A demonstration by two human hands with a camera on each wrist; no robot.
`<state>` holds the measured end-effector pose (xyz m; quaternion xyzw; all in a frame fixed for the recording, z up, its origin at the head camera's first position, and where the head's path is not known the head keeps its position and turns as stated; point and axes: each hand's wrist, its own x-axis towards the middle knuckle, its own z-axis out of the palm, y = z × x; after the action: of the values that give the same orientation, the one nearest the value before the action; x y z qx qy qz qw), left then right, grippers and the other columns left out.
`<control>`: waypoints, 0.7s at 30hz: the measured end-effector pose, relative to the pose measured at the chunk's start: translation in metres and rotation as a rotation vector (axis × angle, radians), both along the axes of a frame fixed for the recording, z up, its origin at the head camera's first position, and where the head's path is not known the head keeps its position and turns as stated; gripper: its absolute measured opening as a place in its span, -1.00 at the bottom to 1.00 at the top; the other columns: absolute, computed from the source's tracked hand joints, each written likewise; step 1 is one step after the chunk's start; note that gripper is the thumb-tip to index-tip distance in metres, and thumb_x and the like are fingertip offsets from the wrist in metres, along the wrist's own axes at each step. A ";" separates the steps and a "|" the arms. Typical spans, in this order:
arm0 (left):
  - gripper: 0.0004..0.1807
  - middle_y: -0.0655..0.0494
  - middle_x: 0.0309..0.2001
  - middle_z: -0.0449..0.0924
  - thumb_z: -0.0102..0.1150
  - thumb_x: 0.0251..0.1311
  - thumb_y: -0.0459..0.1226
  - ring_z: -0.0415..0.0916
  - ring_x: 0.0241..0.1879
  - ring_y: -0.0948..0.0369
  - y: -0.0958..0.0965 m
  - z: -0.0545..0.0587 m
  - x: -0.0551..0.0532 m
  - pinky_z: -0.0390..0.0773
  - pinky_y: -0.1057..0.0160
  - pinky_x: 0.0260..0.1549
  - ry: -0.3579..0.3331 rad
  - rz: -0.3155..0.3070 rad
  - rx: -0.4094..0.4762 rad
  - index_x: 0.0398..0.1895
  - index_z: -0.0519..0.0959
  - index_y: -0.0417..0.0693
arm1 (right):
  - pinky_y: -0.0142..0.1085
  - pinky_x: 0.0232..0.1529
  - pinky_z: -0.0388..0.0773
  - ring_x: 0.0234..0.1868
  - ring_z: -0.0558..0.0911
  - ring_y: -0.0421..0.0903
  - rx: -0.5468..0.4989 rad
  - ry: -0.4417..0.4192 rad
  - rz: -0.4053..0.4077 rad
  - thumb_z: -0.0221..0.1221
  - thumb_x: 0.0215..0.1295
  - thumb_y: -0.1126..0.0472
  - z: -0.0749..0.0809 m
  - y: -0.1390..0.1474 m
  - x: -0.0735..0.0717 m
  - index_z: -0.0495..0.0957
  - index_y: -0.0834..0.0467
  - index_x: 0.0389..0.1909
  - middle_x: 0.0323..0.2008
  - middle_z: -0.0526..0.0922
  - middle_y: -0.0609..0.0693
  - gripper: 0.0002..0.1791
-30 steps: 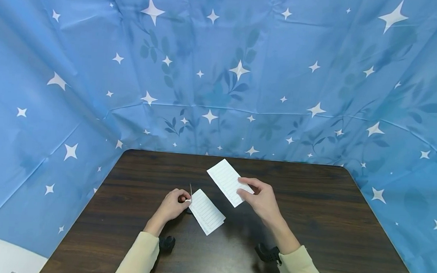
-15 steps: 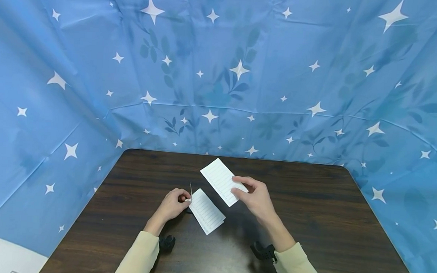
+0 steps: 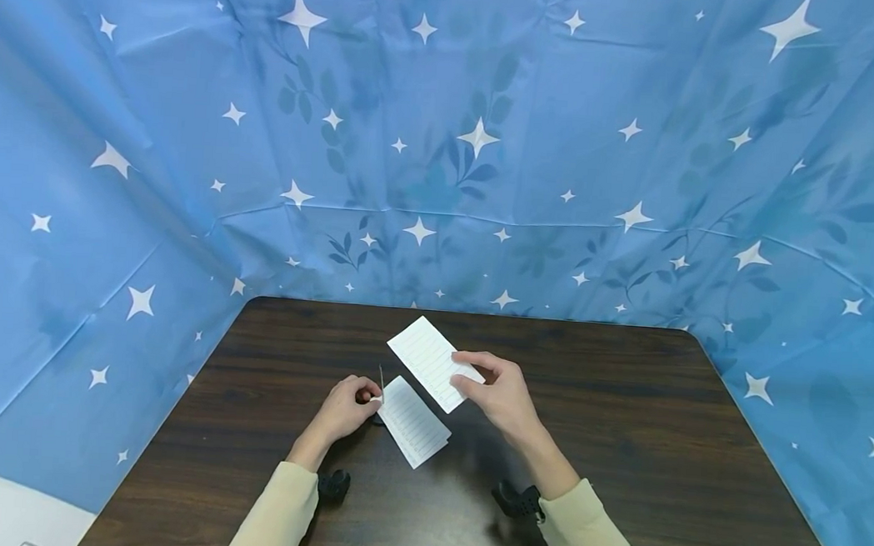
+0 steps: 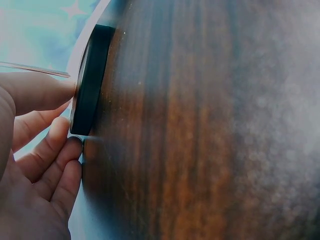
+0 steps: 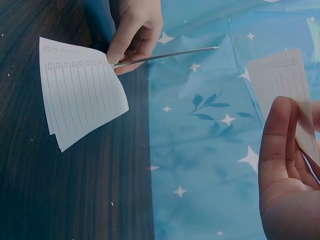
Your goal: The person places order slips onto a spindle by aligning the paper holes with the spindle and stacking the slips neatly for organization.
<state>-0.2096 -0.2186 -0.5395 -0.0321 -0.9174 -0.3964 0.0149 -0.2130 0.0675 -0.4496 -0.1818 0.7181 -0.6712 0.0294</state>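
My left hand (image 3: 343,409) is at a bill spike (image 5: 175,54), its thumb and fingertips pinching the corner of several lined paper slips (image 3: 413,423) low on the thin metal rod. The slips fan out to the right, slightly curved, with checkbox rows printed along one edge. In the left wrist view the spike's black base (image 4: 92,80) shows just beyond the thumb. My right hand (image 3: 506,397) grips one edge of another lined slip (image 3: 424,360) between thumb and fingers. This slip is up in the air, tilted, behind and right of the others. Its far side is hidden.
A dark wood-grain table (image 3: 659,454) lies beneath both hands. Blue cloth with white stars (image 3: 445,140) hangs behind the table and along its sides. Black wrist devices (image 3: 334,488) sit at both cuffs.
My right hand has moved steadily left with its slip, closer to the spike. The left hand and the slips it pinches have stayed in place.
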 end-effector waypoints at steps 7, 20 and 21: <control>-0.94 0.13 -0.31 0.44 0.30 0.27 -0.36 0.35 -0.28 0.16 0.000 0.001 0.000 0.38 0.12 -0.22 -0.009 -0.001 0.005 -0.23 0.65 -0.06 | -0.33 -0.22 0.62 -0.07 0.58 0.04 0.005 0.003 0.018 0.35 0.23 0.43 0.000 -0.005 -0.001 0.64 0.32 0.11 0.14 0.60 0.22 -0.60; -0.94 0.13 -0.30 0.45 0.31 0.27 -0.33 0.37 -0.28 0.17 0.000 0.001 0.000 0.40 0.11 -0.22 -0.013 -0.002 -0.013 -0.22 0.66 -0.07 | -0.34 -0.21 0.60 -0.07 0.57 0.00 0.005 -0.029 0.047 0.34 0.25 0.43 -0.002 -0.013 -0.001 0.64 0.31 0.12 0.15 0.60 0.22 -0.60; -0.94 0.13 -0.30 0.45 0.31 0.28 -0.33 0.37 -0.27 0.16 0.000 0.002 0.000 0.40 0.11 -0.22 -0.020 -0.002 -0.013 -0.21 0.66 -0.07 | -0.34 -0.20 0.60 -0.08 0.57 0.01 0.004 -0.030 0.051 0.34 0.25 0.43 -0.002 -0.013 -0.001 0.63 0.32 0.12 0.15 0.60 0.23 -0.60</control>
<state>-0.2099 -0.2190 -0.5376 -0.0289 -0.9201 -0.3905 0.0050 -0.2137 0.0544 -0.4516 -0.1898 0.7139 -0.6715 0.0577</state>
